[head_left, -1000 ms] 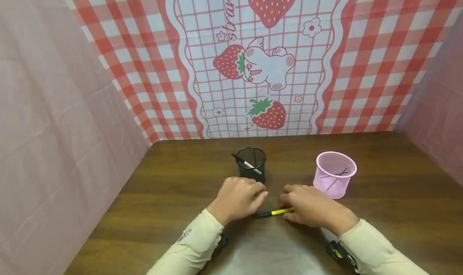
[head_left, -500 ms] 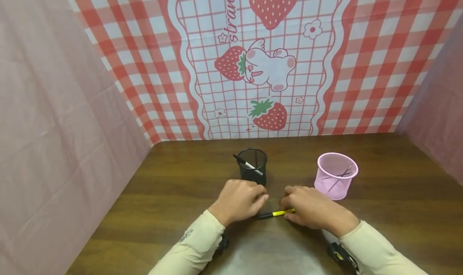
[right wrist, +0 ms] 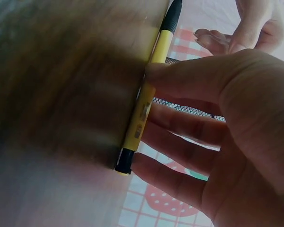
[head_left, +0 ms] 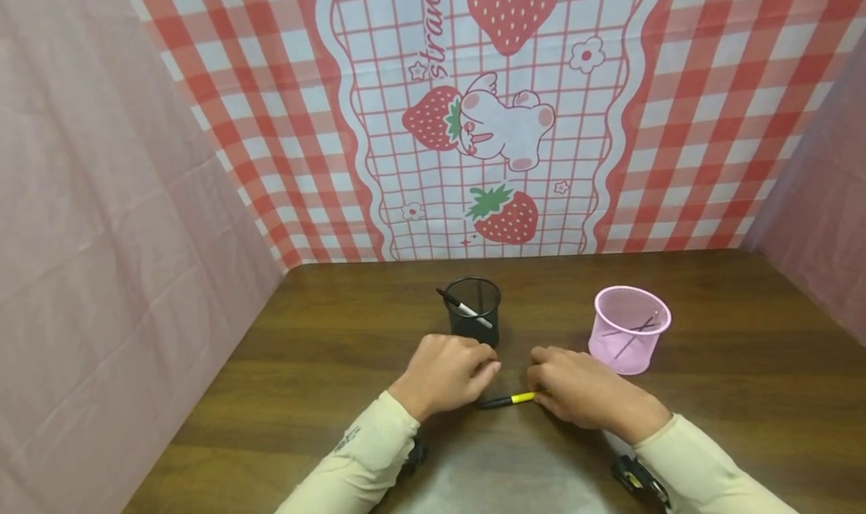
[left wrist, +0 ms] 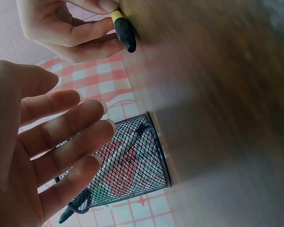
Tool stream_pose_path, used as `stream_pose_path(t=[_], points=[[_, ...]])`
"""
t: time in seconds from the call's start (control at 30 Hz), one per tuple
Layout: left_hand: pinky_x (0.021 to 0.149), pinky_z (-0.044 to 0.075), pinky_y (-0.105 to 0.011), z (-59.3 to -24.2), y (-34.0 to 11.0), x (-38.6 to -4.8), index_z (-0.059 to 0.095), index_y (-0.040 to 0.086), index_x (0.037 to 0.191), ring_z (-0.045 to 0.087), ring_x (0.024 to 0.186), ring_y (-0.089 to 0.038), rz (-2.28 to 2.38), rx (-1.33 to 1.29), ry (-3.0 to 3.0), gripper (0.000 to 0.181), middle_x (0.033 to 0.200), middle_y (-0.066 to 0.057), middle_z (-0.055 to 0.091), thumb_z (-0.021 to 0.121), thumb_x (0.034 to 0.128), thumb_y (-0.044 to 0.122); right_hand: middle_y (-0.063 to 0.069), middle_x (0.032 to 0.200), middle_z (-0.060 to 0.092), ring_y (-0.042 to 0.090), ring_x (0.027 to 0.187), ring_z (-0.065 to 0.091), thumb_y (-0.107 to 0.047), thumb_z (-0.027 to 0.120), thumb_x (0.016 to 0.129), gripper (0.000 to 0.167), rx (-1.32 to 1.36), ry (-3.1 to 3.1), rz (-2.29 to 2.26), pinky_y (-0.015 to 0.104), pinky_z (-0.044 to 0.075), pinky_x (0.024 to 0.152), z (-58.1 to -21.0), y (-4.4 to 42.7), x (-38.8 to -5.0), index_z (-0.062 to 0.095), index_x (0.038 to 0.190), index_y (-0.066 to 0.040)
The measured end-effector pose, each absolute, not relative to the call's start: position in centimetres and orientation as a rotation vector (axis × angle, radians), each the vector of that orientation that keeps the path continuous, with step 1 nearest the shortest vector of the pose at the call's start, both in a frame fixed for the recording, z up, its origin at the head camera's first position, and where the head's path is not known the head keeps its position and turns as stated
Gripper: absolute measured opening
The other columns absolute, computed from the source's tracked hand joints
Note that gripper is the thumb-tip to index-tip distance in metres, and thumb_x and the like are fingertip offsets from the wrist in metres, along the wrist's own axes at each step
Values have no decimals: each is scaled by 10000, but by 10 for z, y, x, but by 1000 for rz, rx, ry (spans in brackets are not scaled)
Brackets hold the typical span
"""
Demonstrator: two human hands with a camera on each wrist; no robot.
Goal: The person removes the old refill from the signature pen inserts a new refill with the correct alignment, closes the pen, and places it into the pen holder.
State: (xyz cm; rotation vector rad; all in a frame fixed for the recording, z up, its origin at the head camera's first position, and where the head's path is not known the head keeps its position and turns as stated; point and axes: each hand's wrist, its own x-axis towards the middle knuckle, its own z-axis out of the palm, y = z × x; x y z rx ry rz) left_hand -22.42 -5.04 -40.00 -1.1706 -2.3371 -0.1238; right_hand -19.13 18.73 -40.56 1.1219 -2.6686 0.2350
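Note:
A yellow pen (head_left: 522,398) with a black grip and tip lies low along the wooden table, its tip toward the left. My right hand (head_left: 582,386) pinches its barrel; in the right wrist view the thumb presses on the yellow barrel (right wrist: 144,113), with the other fingers behind. My left hand (head_left: 443,371) hovers near the tip, touching nothing, its fingers loosely bent and apart in the left wrist view. Just beyond it stands a black mesh pen cup (head_left: 473,326), partly hidden by the hand, with a black-and-white pen (head_left: 465,308) leaning inside.
A pink mesh cup (head_left: 625,341) stands beyond my right hand, with thin dark sticks showing in it. The wooden table (head_left: 325,326) ends at a red-checked strawberry cloth (head_left: 501,123). Pink cloth walls (head_left: 122,236) flank both sides.
The right hand's thumb and fingers have come slightly left over the pen, covering more of its yellow barrel. The left hand and both cups keep their places.

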Motion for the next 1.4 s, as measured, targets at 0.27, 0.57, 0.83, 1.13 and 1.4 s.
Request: stream_pose_path(t=[0.27,0.57,0.83,1.13,1.4], points=[[450,439,-267,-401,-52,-225,751,261,889,556,557,-37,-138,-1167,-2332,193,731,145,645,629,962,390,-116,761,400,99,660,479,-113,793,754,295,1123,-2654,219,286,456,516,-406,188,-191,548,665,-252],[453,447,-273,-401,-52,-226,752,268,896,564,563,-35,-132,-1164,-2338,190,741,152,650,627,963,394,-107,739,430,132,637,513,-99,744,799,244,1117,-2669,222,325,473,507,-402,188,-191,561,694,-222],[447,441,-266,-401,-54,-226,756,260,917,568,570,-38,-127,-1162,-2348,189,756,148,649,628,964,391,-120,728,442,104,609,495,-115,749,793,251,1131,-2660,230,318,469,504,-403,188,-194,552,694,-234],[440,439,-260,-400,-57,-228,755,262,943,561,572,-38,-123,-1158,-2380,189,768,145,622,625,970,396,-145,723,436,51,578,446,-132,744,791,248,1136,-2657,305,283,436,482,-398,188,-196,541,709,-247],[452,446,-253,-400,-56,-229,758,262,954,575,592,-33,-126,-1166,-2393,192,796,149,646,623,975,397,-181,726,436,7,588,431,-170,744,789,180,1084,-2674,372,235,422,502,-396,188,-194,582,780,-248]])
